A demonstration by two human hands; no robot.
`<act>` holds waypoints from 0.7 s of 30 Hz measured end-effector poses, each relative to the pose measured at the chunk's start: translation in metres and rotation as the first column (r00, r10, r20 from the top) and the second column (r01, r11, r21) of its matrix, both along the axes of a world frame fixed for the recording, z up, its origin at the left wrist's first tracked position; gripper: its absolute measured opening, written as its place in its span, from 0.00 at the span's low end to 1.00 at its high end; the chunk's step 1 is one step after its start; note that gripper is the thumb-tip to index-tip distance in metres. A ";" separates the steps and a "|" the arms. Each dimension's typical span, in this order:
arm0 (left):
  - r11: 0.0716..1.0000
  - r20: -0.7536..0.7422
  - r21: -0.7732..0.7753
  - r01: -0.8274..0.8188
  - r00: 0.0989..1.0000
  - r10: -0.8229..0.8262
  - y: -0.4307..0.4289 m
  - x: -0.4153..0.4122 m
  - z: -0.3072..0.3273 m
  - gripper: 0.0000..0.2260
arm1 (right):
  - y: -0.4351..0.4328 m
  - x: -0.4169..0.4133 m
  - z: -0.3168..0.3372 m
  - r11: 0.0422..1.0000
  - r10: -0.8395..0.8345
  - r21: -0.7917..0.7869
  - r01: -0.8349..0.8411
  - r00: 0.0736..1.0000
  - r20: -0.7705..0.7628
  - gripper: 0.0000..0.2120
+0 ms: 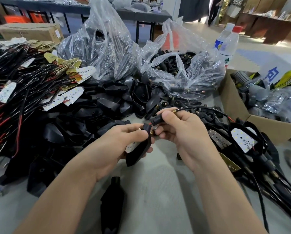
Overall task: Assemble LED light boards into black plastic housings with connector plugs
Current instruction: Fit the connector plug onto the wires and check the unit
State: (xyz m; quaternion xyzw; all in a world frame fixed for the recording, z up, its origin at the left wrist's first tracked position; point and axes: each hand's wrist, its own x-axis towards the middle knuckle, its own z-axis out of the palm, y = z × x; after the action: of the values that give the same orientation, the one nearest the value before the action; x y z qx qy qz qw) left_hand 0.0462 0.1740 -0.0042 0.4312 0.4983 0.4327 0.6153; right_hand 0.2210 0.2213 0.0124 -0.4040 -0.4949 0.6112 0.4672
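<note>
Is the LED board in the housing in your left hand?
Looks in. The white LED board shows inside the black housing the left hand grips.

My left hand (114, 146) grips the black housing (138, 155), tilted, with the white LED board (130, 147) inside; my right hand (183, 130) pinches the black connector plug (155, 122).

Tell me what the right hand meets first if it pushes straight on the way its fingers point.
Its fingers point left, so the right hand, gripping the connector plug, would probably meet the black housing held in the left hand first; depth is unclear.
</note>
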 end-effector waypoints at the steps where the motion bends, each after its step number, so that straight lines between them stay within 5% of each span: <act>1: 1.000 0.002 0.002 0.017 1.000 -0.017 -0.001 -0.001 0.001 0.12 | 0.000 0.000 0.001 1.000 -0.003 -0.002 0.003 1.000 -0.019 0.08; 11: 0.998 0.197 0.058 0.015 0.980 -0.026 -0.001 -0.007 0.001 0.16 | -0.004 -0.003 0.007 0.994 -0.057 0.087 0.070 0.988 -0.144 0.05; 14: 0.988 0.192 0.126 0.092 0.975 -0.115 -0.002 -0.010 0.002 0.17 | -0.004 -0.002 0.007 0.987 -0.068 0.141 0.080 0.993 -0.092 0.05; 21: 0.969 0.050 0.218 -0.113 0.993 0.104 -0.003 -0.005 0.002 0.21 | -0.002 0.007 0.007 0.988 -0.002 0.152 0.009 0.999 -0.047 0.07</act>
State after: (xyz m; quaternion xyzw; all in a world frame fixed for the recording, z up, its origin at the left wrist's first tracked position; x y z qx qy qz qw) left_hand 0.0416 0.1708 -0.0024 0.4605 0.4582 0.5265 0.5485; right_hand 0.2284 0.2194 0.0191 -0.3541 -0.5281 0.5796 0.5097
